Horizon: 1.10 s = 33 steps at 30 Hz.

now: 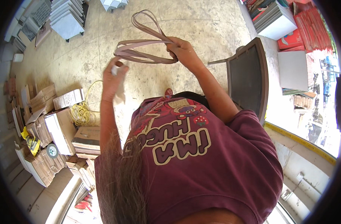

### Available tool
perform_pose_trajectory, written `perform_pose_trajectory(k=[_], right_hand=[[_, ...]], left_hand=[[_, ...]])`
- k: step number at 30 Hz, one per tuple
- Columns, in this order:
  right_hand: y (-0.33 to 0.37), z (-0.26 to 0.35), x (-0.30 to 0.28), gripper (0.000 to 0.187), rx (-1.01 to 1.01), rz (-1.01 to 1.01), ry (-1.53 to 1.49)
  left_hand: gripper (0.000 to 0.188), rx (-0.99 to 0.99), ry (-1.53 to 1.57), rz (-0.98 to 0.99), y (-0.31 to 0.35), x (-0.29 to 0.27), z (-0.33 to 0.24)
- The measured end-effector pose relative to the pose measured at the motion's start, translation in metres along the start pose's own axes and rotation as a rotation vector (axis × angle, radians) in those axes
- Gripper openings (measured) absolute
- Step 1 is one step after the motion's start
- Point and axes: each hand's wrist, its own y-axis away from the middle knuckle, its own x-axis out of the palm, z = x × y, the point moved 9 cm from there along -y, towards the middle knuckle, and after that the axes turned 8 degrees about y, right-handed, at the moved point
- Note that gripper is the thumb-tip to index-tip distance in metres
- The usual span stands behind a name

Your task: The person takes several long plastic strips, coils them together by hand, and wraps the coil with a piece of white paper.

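A long, flat mauve-brown strap (135, 58) is gathered in several loose loops in front of me. My right hand (182, 52) is closed round the gathered part at the right. One narrow loop rises toward the top, while wider loops stretch left. At their left end is my left hand (112, 80), its fingers curled in a pinch just under the strap. A small white bit (114, 70) shows at those fingers; whether it is held or wrapped round a finger I cannot tell. The left hand is slightly blurred, and its contact with the strap is unclear.
A dark-backed chair (247, 71) stands close by my right arm. Cardboard boxes (62, 130) and a coiled yellow cord (80, 113) lie on the left. Stacked panels (67, 22) stand at the far left. Red stacked material (312, 30) is at the far right.
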Motion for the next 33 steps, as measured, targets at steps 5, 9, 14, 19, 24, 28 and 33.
perform_pose_trajectory(k=[5, 9, 14, 19, 24, 28, 33], right_hand=[[-0.024, -0.010, -0.008, 0.023, -0.025, -0.070, 0.043], [-0.040, -0.014, -0.005, 0.023, -0.055, -0.125, 0.172], [-0.062, 0.006, 0.004, 0.024, -0.188, -0.216, 0.368], [-0.099, 0.031, 0.016, 0.024, -0.257, -0.285, 0.451], [-0.137, 0.049, 0.047, 0.029, -0.269, -0.204, 0.426], [-0.167, 0.064, 0.074, 0.030, -0.298, -0.106, 0.407], [-0.203, 0.075, 0.099, 0.032, -0.142, 0.039, 0.273]], left_hand=[[0.040, 0.158, 0.312, 0.107, -0.012, 0.081, -0.009], [0.038, -0.083, 0.653, 0.052, -0.039, 0.097, -0.003], [0.041, -0.105, 0.691, -0.008, -0.077, 0.080, -0.003], [0.042, 0.023, 0.672, 0.160, -0.124, 0.060, -0.029], [0.039, -0.056, 0.591, 0.027, -0.172, 0.017, -0.031], [0.041, -0.091, 0.596, -0.063, -0.210, -0.016, -0.034], [0.033, -0.161, 0.728, -0.008, -0.242, -0.035, -0.049]])
